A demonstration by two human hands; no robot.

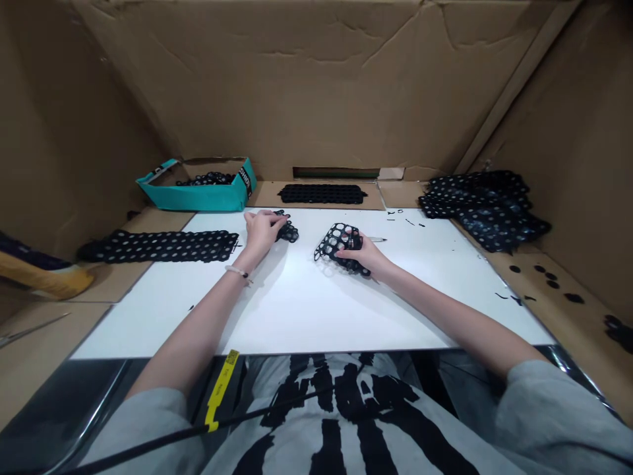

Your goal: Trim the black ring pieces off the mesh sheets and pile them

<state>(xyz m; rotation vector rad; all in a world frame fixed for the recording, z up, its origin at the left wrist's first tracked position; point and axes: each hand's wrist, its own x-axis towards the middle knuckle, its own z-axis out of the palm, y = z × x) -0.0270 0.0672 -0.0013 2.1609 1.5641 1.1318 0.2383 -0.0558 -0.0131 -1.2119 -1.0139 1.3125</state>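
Note:
My right hand (364, 254) grips a black perforated mesh sheet (336, 241), curled up off the white board (306, 303). My left hand (262, 231) rests on a small heap of black ring pieces (287, 231) near the board's far edge, fingers laid over it. A thin metal tool (376, 239) pokes out just behind my right hand.
A teal box (198, 191) with black pieces stands at the back left. A long black perforated strip (163, 245) lies left of the board, another sheet (321, 193) at the back, and a pile of sheets (484, 204) at the right. Black scraps (544, 277) dot the cardboard.

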